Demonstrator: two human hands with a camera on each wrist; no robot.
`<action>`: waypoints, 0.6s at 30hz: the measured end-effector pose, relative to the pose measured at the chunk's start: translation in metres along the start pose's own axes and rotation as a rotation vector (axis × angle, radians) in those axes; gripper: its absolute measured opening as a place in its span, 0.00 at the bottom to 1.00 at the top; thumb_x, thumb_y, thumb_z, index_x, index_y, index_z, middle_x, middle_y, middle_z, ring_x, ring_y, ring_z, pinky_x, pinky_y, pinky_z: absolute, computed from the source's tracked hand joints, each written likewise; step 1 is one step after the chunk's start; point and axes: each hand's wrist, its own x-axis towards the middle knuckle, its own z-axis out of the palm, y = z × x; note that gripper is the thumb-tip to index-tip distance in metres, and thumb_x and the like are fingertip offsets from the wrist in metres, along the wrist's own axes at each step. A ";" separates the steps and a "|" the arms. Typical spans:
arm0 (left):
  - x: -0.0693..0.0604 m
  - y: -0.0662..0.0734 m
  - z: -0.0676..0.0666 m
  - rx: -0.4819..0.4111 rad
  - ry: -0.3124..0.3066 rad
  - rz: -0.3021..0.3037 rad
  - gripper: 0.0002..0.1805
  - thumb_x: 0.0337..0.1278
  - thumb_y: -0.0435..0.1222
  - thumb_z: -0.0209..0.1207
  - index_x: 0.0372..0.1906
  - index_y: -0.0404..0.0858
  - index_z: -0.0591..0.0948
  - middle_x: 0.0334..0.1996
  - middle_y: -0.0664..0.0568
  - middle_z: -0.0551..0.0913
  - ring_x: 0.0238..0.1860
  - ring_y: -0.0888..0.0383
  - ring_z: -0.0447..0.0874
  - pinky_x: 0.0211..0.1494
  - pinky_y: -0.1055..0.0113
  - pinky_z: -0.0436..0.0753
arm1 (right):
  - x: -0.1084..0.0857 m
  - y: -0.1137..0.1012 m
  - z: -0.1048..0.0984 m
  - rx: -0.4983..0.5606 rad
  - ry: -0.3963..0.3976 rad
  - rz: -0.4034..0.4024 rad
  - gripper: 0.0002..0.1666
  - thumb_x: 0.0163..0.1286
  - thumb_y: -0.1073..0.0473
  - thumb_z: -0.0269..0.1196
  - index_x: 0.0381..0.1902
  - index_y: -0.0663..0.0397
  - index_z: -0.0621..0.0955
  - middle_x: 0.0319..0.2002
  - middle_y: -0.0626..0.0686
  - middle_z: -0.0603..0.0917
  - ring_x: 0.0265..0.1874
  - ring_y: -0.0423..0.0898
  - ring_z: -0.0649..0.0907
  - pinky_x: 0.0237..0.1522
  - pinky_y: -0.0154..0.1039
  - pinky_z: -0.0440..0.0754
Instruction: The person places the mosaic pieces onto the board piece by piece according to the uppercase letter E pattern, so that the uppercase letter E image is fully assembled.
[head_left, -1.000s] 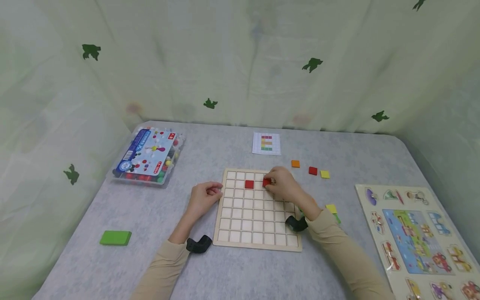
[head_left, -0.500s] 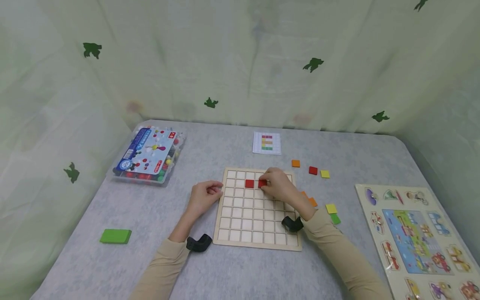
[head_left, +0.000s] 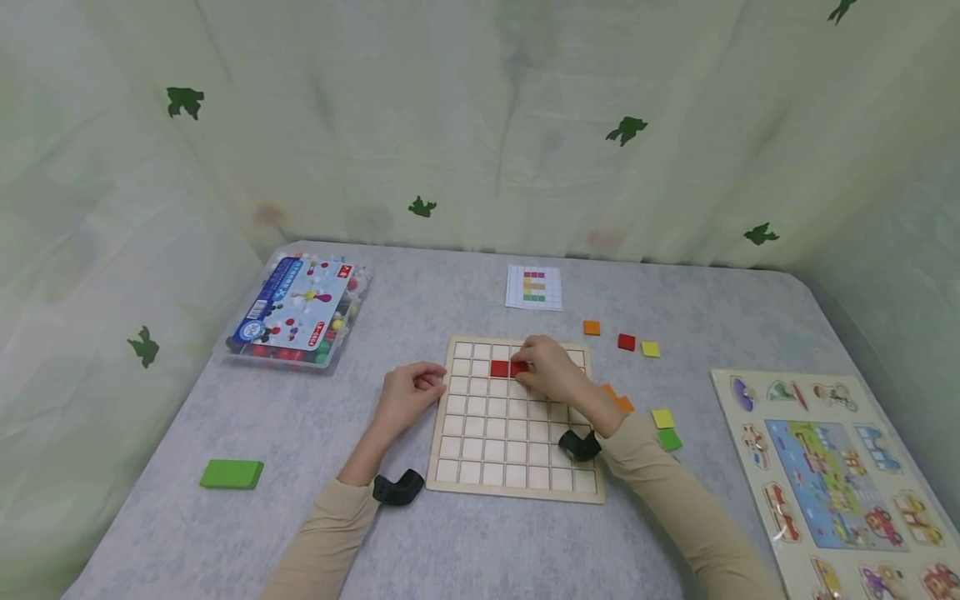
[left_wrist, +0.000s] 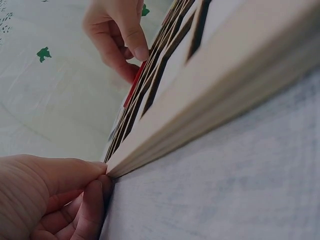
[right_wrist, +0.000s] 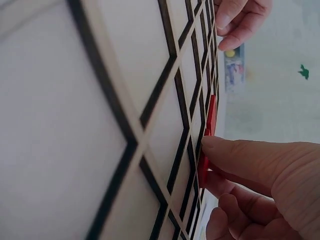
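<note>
Pinching red tile (right_wrist: 202, 167) between narrowed fingers (right_wrist: 235, 152) of right hand (head_left: 553, 371) at second-farthest row of grid board (head_left: 495, 428), just beside other red tile (head_left: 498, 368), gripping board edge with left hand (head_left: 407, 396); looks light, stiff, probably best held by opposite edges.

Left hand (head_left: 406, 392): fingers curled, thumb extended. Right hand (head_left: 555, 371): thumb and finger pinching. Both forearms (head_left: 678, 504) reach forward, apart.

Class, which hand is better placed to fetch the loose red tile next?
Probably the right hand: it is nearer the loose red tile, though first it must release the pinched tile. The left hand holds the left edge of the grid board.
</note>
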 end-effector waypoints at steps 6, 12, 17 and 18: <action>-0.001 0.003 0.000 -0.005 -0.014 -0.016 0.10 0.49 0.29 0.62 0.40 0.32 0.84 0.28 0.44 0.83 0.25 0.63 0.74 0.29 0.77 0.73 | -0.004 0.002 -0.005 0.020 0.015 0.018 0.13 0.58 0.65 0.65 0.43 0.63 0.84 0.38 0.57 0.83 0.39 0.50 0.80 0.41 0.41 0.79; -0.001 0.004 -0.001 0.000 -0.015 -0.016 0.10 0.49 0.28 0.62 0.40 0.32 0.83 0.28 0.44 0.83 0.25 0.63 0.74 0.29 0.77 0.73 | -0.013 0.014 -0.017 0.055 0.038 0.125 0.16 0.60 0.64 0.64 0.47 0.64 0.83 0.43 0.59 0.82 0.42 0.52 0.80 0.42 0.44 0.80; -0.001 0.003 -0.001 -0.003 -0.014 -0.017 0.10 0.49 0.28 0.62 0.39 0.32 0.83 0.28 0.44 0.83 0.25 0.63 0.74 0.29 0.77 0.73 | -0.022 0.032 -0.027 0.055 0.060 0.196 0.17 0.61 0.65 0.63 0.48 0.64 0.82 0.44 0.60 0.82 0.41 0.53 0.80 0.39 0.43 0.80; -0.001 0.003 -0.001 -0.004 -0.014 -0.017 0.10 0.49 0.28 0.62 0.39 0.32 0.83 0.28 0.44 0.83 0.25 0.63 0.74 0.29 0.77 0.73 | -0.024 0.036 -0.028 0.045 0.075 0.200 0.17 0.60 0.65 0.63 0.48 0.65 0.82 0.43 0.60 0.82 0.40 0.53 0.80 0.38 0.42 0.80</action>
